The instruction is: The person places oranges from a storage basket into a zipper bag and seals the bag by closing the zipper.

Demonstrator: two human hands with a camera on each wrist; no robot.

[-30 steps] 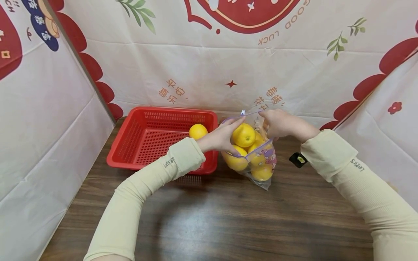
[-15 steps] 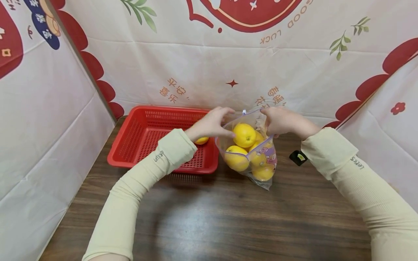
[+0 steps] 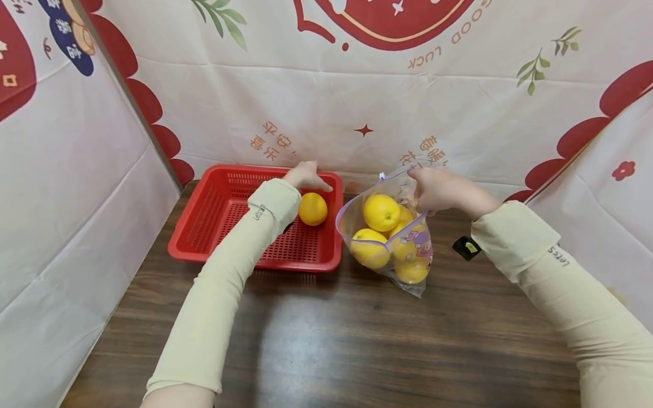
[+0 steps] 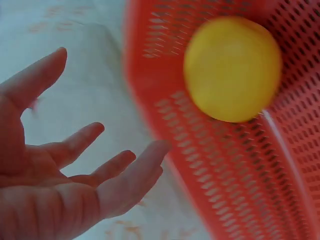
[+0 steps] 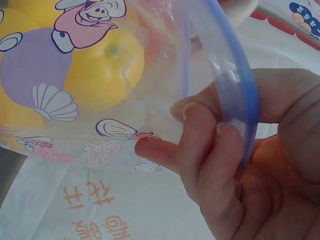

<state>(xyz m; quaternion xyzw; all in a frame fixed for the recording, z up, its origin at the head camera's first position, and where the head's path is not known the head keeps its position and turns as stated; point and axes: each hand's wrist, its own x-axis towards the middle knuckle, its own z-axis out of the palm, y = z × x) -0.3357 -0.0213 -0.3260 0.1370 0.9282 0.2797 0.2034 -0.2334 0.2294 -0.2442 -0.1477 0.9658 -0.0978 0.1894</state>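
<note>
Above the back right corner of a red plastic basket, my left hand hovers with its fingers spread and nothing in them. One orange lies in the basket just below that hand; the left wrist view shows the same orange apart from the fingers. My right hand pinches the purple-edged rim of a clear zip bag between thumb and fingers, plain in the right wrist view, where the bag's rim runs through the grip. Several oranges fill the bag, whose mouth gapes toward the basket.
The basket and bag stand side by side on a dark wooden table. A small black item with a yellow-green mark lies right of the bag. Printed white cloth hangs behind and at both sides.
My left hand has left the bag's rim and moved left over the basket. The right hand keeps hold of the bag, which has barely moved.
</note>
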